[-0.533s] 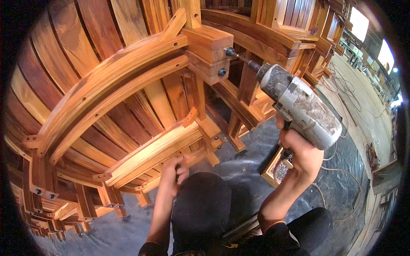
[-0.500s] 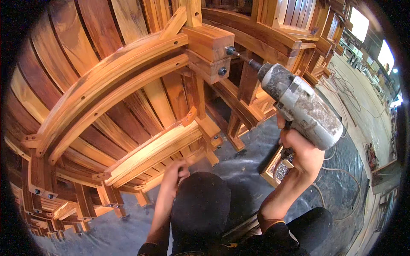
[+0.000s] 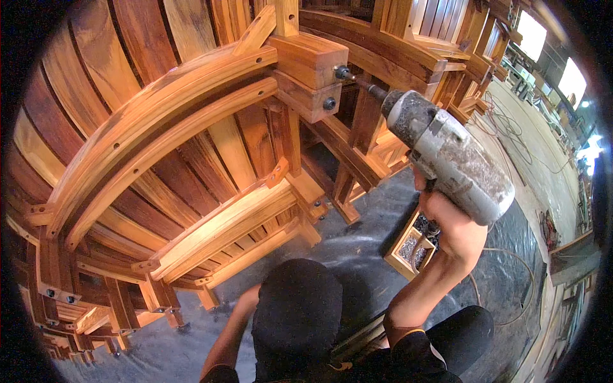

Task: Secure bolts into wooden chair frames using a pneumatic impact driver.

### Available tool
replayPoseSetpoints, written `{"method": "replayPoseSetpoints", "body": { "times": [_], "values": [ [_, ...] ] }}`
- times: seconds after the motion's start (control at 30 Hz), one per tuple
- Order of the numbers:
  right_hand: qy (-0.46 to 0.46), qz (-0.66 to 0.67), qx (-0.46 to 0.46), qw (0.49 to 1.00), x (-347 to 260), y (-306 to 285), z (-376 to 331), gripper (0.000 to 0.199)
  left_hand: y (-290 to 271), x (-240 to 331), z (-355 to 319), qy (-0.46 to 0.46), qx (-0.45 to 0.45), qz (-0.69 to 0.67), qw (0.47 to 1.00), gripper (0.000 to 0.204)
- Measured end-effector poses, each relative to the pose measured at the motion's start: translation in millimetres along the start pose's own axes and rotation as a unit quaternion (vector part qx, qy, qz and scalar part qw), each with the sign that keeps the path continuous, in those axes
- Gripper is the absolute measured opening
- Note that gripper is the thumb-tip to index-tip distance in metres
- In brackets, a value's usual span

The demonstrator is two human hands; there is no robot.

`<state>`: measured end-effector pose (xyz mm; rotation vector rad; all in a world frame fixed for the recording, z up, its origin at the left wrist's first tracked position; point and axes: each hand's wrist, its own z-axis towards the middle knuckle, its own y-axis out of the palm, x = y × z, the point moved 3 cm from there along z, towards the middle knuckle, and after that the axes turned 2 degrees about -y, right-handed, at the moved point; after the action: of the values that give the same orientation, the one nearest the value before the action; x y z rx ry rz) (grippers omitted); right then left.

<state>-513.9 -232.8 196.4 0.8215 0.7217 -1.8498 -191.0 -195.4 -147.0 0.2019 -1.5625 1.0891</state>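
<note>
I see right hand [image 3: 454, 231] gripping impact driver [image 3: 447, 153], long axis pointing far-left, bit on bolt [image 3: 341, 72] in wooden block [image 3: 310, 60]. Left hand hidden; can't tell its grip.

Curved slatted wooden frame [image 3: 147, 159] fills the left and centre, standing on the floor [image 3: 357, 249]. Wooden block [image 3: 310, 60] sits at its upper end, top centre; a bolt [image 3: 341, 72] projects from the block's right face. Power driver [image 3: 447, 156] lies to the right of the block, its bit meeting the bolt. Right hand [image 3: 450, 223] wraps the driver's grip from below. Small open box of fasteners [image 3: 412, 249] rests on the floor just left of that hand. Cables [image 3: 511, 134] trail across the floor at far right.
</note>
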Motion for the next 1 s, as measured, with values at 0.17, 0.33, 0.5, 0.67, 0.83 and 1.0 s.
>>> {"method": "replayPoseSetpoints", "body": {
  "times": [0.17,0.33,0.5,0.67,0.83,1.0],
  "values": [
    [0.012,-0.009,-0.018,1.000,-5,-1,-1,0.035,-9,-12,-58,0.084,-0.102,0.075,0.988,0.023],
    [0.052,0.031,-0.015,0.998,-6,-2,-1,0.036,-28,75,-17,-0.270,-0.162,-0.165,0.934,0.021],
    [0.009,0.018,-0.010,1.000,-16,1,3,0.040,-33,73,-6,-0.153,-0.240,0.175,0.943,0.019],
    [0.042,0.003,-0.066,0.997,-14,-6,5,0.029,-74,140,18,-0.170,-0.186,0.239,0.938,0.018],
    [0.037,0.029,-0.039,0.998,-16,-4,3,0.032,-87,145,16,-0.022,-0.075,0.046,0.996,0.022],
    [0.042,0.079,0.028,0.996,-13,20,-10,0.033,-53,148,51,-0.307,0.065,-0.339,0.887,0.023]
  ]
}}
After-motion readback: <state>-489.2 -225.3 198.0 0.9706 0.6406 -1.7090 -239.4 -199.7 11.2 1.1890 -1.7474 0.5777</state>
